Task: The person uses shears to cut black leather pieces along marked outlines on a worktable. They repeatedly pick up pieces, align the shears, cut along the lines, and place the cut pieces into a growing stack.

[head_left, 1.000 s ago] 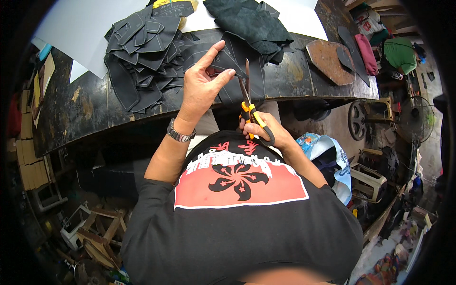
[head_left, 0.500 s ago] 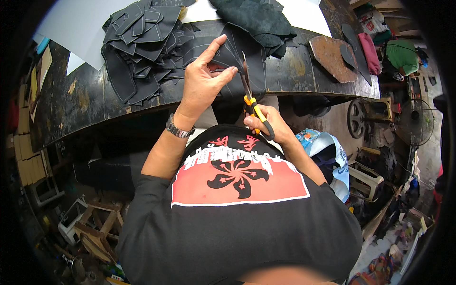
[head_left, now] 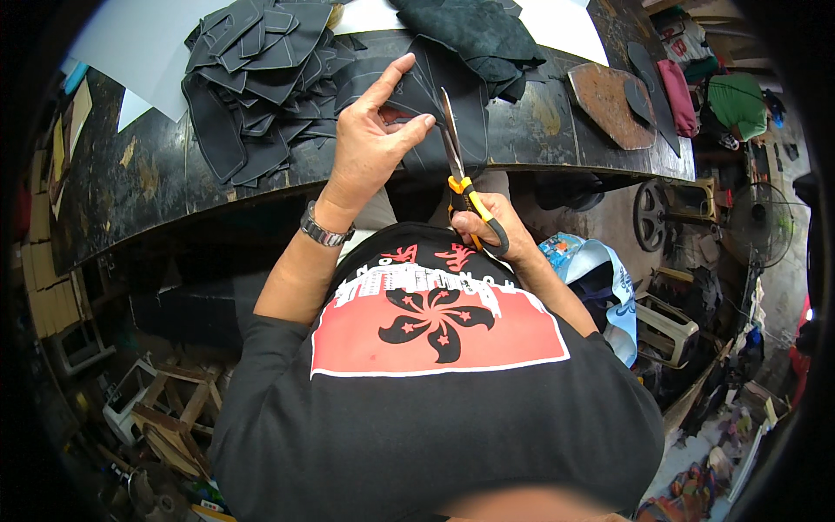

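Note:
My right hand [head_left: 494, 228] is closed round the yellow-and-black handles of a pair of scissors [head_left: 453, 157]. The blades point away from me, at the edge of a black leather sheet [head_left: 470, 109] marked with pale lines. My left hand [head_left: 376, 130] grips that sheet just left of the blades. Its thumb and forefinger stretch toward the far right, and its other fingers are mostly hidden. The near part of the sheet hangs over the table's front edge.
A heap of cut black pieces [head_left: 261, 78] lies on the dark worn table [head_left: 130, 187], left of my hands. Crumpled dark leather [head_left: 474, 39] sits behind the sheet. A brown board [head_left: 600, 109] and a pink pouch [head_left: 676, 97] lie to the right. A fan [head_left: 761, 222] stands beyond.
The scissors' blades look a little wider apart, and the handles have shifted slightly toward me. My left hand keeps nearly the same place and grip on the leather.

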`<state>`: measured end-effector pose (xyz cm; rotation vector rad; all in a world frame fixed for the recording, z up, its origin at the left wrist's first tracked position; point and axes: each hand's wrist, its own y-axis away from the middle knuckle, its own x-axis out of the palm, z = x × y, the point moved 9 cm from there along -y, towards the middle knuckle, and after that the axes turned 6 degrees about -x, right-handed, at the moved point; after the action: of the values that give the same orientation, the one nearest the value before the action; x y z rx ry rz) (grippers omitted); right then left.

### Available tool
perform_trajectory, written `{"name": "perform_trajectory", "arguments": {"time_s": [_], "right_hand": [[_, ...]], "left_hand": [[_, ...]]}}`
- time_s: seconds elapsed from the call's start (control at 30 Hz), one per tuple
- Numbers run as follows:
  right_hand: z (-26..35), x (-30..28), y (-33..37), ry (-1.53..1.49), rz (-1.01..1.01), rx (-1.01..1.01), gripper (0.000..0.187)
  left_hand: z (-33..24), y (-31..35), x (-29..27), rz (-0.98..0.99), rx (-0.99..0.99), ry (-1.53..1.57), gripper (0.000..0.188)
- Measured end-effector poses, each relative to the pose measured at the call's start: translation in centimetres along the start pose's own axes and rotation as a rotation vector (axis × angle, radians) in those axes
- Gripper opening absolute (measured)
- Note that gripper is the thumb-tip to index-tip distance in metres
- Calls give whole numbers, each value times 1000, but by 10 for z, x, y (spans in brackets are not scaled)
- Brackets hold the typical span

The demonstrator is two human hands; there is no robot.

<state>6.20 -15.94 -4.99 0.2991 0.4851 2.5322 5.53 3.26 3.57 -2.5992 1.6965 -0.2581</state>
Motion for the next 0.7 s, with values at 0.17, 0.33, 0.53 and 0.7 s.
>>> {"name": "perform_trajectory", "arguments": {"time_s": [0.17,0.33,0.53,0.7], "right_hand": [[1,-1,4,-15,-34,3,33],[0,-1,2,-11,-9,14,35],[5,5,-10,116,127,-19,42],[14,5,-10,92,177,-10,38]], "left_hand": [[1,2,-1,-1,0,-3,64],[3,-1,-9,-31,5,-69,47],[-10,-1,-9,41,80,-125,54],[-4,6,-1,189,-49,-18,73]]}}
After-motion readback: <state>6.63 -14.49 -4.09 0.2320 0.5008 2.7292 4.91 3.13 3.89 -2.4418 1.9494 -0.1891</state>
